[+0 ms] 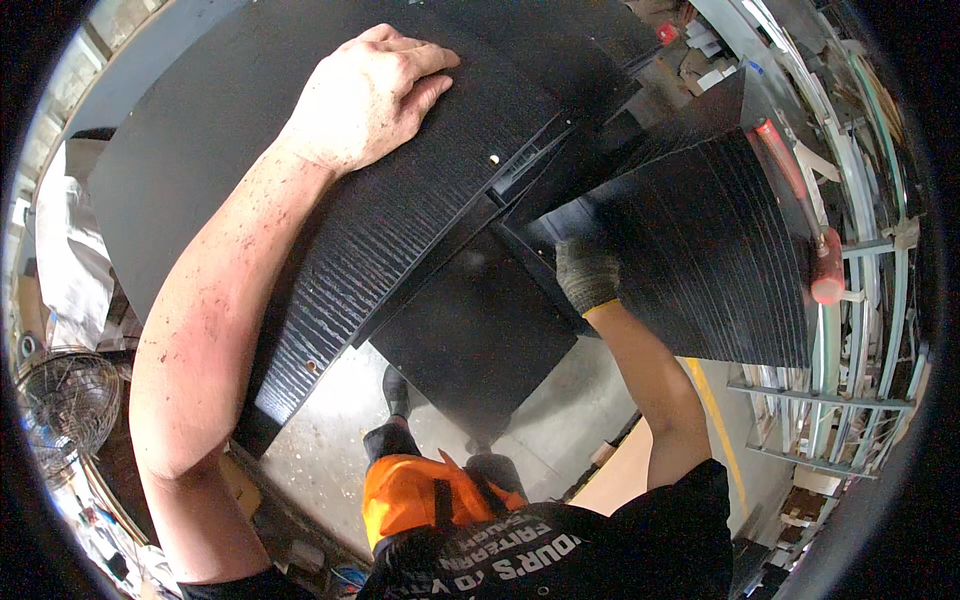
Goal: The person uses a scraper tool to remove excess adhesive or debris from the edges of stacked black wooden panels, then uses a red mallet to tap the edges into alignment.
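Observation:
My bare left hand (375, 95) rests on a large black panel (220, 110) with a ribbed, shiny strip along its near side. Its thumb and forefinger are stretched out a little apart, and I see nothing held in it. A grey knit glove covers my right hand (585, 270), which is closed at the edge of a second black panel (700, 250), streaked with light lines; the fingertips are partly hidden. Between the two panels runs a narrow black channel (430, 265) with small holes near it. Below hangs a smooth dark sheet (480, 335), above the floor.
A wire-caged fan (68, 405) stands at the left, below crumpled white sheeting (75, 250). Metal racking (830, 400) with long bars and a red cylindrical piece (828, 268) lines the right. A yellow line (718, 420) crosses the concrete floor. Orange cloth (410, 495) hangs at my waist.

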A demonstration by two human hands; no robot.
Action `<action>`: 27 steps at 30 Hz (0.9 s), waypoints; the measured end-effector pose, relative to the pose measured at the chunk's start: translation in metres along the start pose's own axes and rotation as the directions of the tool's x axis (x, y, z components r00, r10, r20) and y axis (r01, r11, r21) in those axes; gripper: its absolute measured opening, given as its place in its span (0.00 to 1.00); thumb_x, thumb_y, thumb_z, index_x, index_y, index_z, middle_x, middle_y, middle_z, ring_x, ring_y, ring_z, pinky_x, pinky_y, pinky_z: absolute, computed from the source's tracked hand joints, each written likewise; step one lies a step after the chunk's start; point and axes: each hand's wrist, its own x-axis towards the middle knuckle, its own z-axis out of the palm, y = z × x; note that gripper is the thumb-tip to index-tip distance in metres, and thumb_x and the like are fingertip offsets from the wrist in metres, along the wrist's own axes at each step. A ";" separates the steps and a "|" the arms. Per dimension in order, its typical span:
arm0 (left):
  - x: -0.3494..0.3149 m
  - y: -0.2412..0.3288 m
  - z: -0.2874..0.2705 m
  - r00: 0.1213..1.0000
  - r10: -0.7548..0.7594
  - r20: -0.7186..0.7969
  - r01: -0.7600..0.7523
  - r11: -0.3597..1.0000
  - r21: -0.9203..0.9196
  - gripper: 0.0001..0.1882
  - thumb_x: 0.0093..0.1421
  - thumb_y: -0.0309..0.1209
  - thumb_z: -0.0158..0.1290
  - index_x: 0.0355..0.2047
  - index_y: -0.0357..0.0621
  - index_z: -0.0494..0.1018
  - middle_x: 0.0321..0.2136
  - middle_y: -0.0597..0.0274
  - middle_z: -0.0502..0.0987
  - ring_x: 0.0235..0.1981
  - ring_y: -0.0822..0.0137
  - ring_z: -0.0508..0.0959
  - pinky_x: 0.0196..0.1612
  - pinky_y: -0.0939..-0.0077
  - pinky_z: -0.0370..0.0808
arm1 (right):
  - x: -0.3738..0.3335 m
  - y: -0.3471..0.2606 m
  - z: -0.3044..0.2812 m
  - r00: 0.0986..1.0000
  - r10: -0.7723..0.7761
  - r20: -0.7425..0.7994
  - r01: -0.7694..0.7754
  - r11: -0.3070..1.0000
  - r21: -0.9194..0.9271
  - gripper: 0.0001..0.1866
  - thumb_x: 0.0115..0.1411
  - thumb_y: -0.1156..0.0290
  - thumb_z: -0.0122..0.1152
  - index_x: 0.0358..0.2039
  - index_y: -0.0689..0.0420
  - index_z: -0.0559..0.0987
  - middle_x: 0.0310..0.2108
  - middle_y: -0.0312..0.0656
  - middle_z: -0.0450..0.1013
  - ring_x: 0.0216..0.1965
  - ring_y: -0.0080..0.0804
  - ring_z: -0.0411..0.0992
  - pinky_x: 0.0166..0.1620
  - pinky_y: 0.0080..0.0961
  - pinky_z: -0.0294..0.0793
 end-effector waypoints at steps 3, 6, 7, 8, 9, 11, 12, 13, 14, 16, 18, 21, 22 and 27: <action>-0.001 -0.001 -0.001 1.000 0.017 -0.003 -0.017 1.000 -0.015 0.11 0.59 0.31 0.55 0.41 0.42 0.77 0.39 0.56 0.80 0.41 0.56 0.77 0.48 0.66 0.74 | 0.005 -0.004 0.013 0.986 0.028 -0.163 -0.003 0.988 0.155 0.20 0.64 0.53 0.41 0.36 0.52 0.77 0.33 0.52 0.77 0.33 0.54 0.76 0.36 0.52 0.73; -0.002 -0.001 0.000 1.000 0.017 -0.003 -0.018 0.999 -0.030 0.11 0.59 0.31 0.55 0.40 0.42 0.77 0.39 0.57 0.80 0.40 0.57 0.77 0.48 0.66 0.74 | 0.007 -0.010 -0.001 0.990 0.092 -0.109 -0.063 0.969 0.241 0.20 0.62 0.52 0.43 0.37 0.53 0.77 0.36 0.52 0.76 0.34 0.55 0.75 0.37 0.52 0.73; -0.001 0.001 -0.001 1.000 0.010 0.006 -0.010 1.000 -0.029 0.11 0.59 0.31 0.55 0.40 0.41 0.77 0.39 0.57 0.80 0.40 0.57 0.77 0.48 0.66 0.74 | 0.008 -0.011 -0.003 0.992 0.114 -0.057 -0.098 0.968 0.232 0.19 0.62 0.52 0.44 0.40 0.51 0.76 0.38 0.52 0.76 0.35 0.55 0.76 0.39 0.51 0.73; -0.001 0.002 -0.002 1.000 0.003 0.015 -0.003 1.000 -0.029 0.11 0.59 0.31 0.55 0.40 0.41 0.77 0.39 0.58 0.80 0.40 0.57 0.77 0.48 0.66 0.74 | 0.010 -0.012 -0.003 0.991 0.137 -0.005 -0.133 0.966 0.222 0.19 0.62 0.51 0.45 0.43 0.50 0.75 0.41 0.52 0.76 0.36 0.54 0.76 0.40 0.51 0.74; 0.000 0.004 -0.002 1.000 0.001 0.013 0.000 1.000 -0.024 0.10 0.59 0.31 0.55 0.40 0.42 0.78 0.38 0.58 0.80 0.40 0.58 0.77 0.49 0.68 0.74 | 0.011 -0.013 -0.004 0.986 0.160 0.047 -0.166 0.963 0.210 0.19 0.62 0.51 0.46 0.45 0.48 0.74 0.43 0.52 0.76 0.37 0.54 0.76 0.41 0.50 0.74; 0.000 0.007 -0.006 1.000 -0.011 0.008 0.012 1.000 -0.009 0.09 0.59 0.31 0.55 0.39 0.42 0.78 0.36 0.58 0.81 0.40 0.60 0.79 0.50 0.70 0.74 | 0.014 -0.020 -0.010 0.983 0.169 0.073 -0.180 0.965 0.191 0.18 0.61 0.52 0.49 0.46 0.47 0.74 0.43 0.51 0.76 0.36 0.53 0.76 0.39 0.50 0.75; 0.001 0.006 -0.005 1.000 -0.009 0.012 0.010 1.000 -0.017 0.09 0.59 0.31 0.55 0.39 0.42 0.78 0.36 0.58 0.81 0.40 0.60 0.79 0.50 0.70 0.74 | 0.014 -0.021 -0.011 0.980 0.176 0.089 -0.190 0.965 0.179 0.18 0.60 0.53 0.51 0.47 0.46 0.73 0.43 0.50 0.76 0.36 0.52 0.77 0.38 0.49 0.75; 0.001 0.006 -0.005 1.000 -0.007 0.015 0.008 1.000 -0.026 0.09 0.59 0.31 0.54 0.39 0.42 0.78 0.37 0.58 0.81 0.40 0.60 0.79 0.50 0.70 0.73 | 0.017 -0.018 0.004 0.995 0.095 0.041 -0.100 0.982 0.163 0.18 0.60 0.54 0.51 0.48 0.45 0.73 0.42 0.50 0.76 0.36 0.52 0.77 0.38 0.49 0.75; 0.003 0.007 -0.003 1.000 0.001 0.020 0.000 0.999 -0.038 0.09 0.59 0.30 0.54 0.38 0.41 0.78 0.37 0.58 0.81 0.40 0.60 0.78 0.51 0.70 0.73 | 0.020 -0.010 0.028 1.000 0.018 -0.005 -0.017 0.990 0.143 0.18 0.60 0.54 0.51 0.48 0.45 0.73 0.42 0.49 0.76 0.36 0.51 0.77 0.37 0.49 0.75; 0.004 0.008 -0.006 0.999 0.002 0.046 0.001 0.998 -0.059 0.10 0.60 0.30 0.54 0.39 0.39 0.77 0.41 0.58 0.80 0.41 0.58 0.77 0.51 0.68 0.72 | 0.021 -0.008 0.044 0.993 -0.103 -0.065 0.108 0.991 0.084 0.17 0.61 0.55 0.49 0.48 0.44 0.73 0.43 0.49 0.76 0.37 0.51 0.77 0.37 0.50 0.75; 0.003 0.005 -0.003 0.998 0.000 0.059 0.004 0.997 -0.073 0.10 0.60 0.29 0.54 0.40 0.37 0.77 0.43 0.58 0.79 0.43 0.57 0.76 0.52 0.67 0.71 | 0.017 -0.013 0.043 0.981 -0.172 -0.085 0.173 0.985 0.011 0.16 0.63 0.57 0.47 0.47 0.45 0.74 0.43 0.50 0.75 0.37 0.51 0.77 0.38 0.51 0.74; 0.000 0.005 -0.006 0.998 -0.017 0.068 0.022 0.997 -0.075 0.10 0.60 0.29 0.54 0.39 0.36 0.77 0.44 0.56 0.79 0.44 0.56 0.76 0.53 0.66 0.71 | 0.016 -0.022 0.041 0.954 -0.275 -0.116 0.265 0.959 -0.099 0.14 0.65 0.59 0.43 0.46 0.47 0.74 0.44 0.51 0.74 0.38 0.52 0.76 0.38 0.52 0.74; -0.001 0.005 -0.009 0.996 -0.031 0.079 0.037 0.996 -0.076 0.10 0.60 0.29 0.54 0.39 0.36 0.77 0.44 0.55 0.79 0.45 0.56 0.76 0.53 0.66 0.71 | 0.023 -0.024 0.042 0.982 -0.186 -0.003 0.186 0.982 -0.025 0.13 0.64 0.61 0.45 0.45 0.47 0.74 0.40 0.51 0.75 0.35 0.51 0.77 0.36 0.51 0.73; 0.006 0.010 0.003 0.994 -0.033 0.099 0.045 0.992 -0.116 0.10 0.60 0.28 0.54 0.40 0.35 0.77 0.43 0.52 0.79 0.46 0.55 0.76 0.53 0.66 0.70 | 0.029 -0.004 0.139 0.891 -0.239 -0.385 -0.004 0.846 -0.533 0.13 0.62 0.65 0.46 0.44 0.53 0.74 0.26 0.50 0.76 0.25 0.48 0.76 0.28 0.53 0.72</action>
